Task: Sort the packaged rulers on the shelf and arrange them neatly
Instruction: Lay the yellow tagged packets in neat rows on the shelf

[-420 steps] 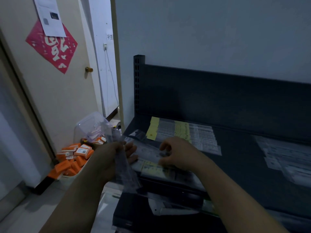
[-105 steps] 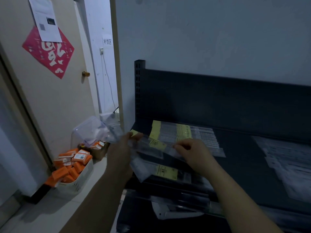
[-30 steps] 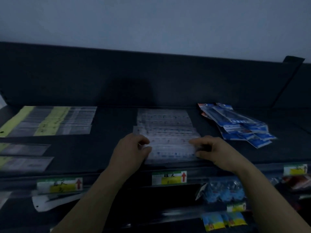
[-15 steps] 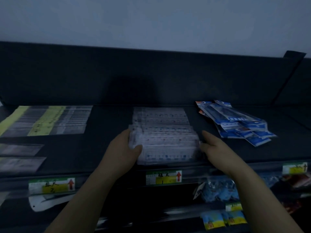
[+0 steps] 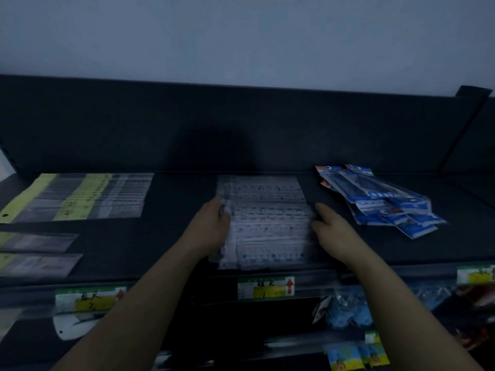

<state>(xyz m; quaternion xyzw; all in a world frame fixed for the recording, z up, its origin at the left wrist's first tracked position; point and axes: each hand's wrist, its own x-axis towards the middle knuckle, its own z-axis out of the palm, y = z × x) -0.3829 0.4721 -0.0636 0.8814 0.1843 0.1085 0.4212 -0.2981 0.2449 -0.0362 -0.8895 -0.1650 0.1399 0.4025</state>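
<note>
The ruler stack [image 5: 267,223] lies mid-shelf [image 5: 174,204], reaching the front edge. The left hand [image 5: 211,228] grips its left side. The right hand [image 5: 330,230] presses straight fingers against its right side.

It looks like a shop or its stockroom. A dark metal shelf [image 5: 166,236] carries handwritten price labels [image 5: 265,287] with red arrows along its front edge. Packaged rulers [image 5: 265,223] and blue packs [image 5: 380,199] lie in batches, with more bagged goods [image 5: 345,314] on the level below.
</note>
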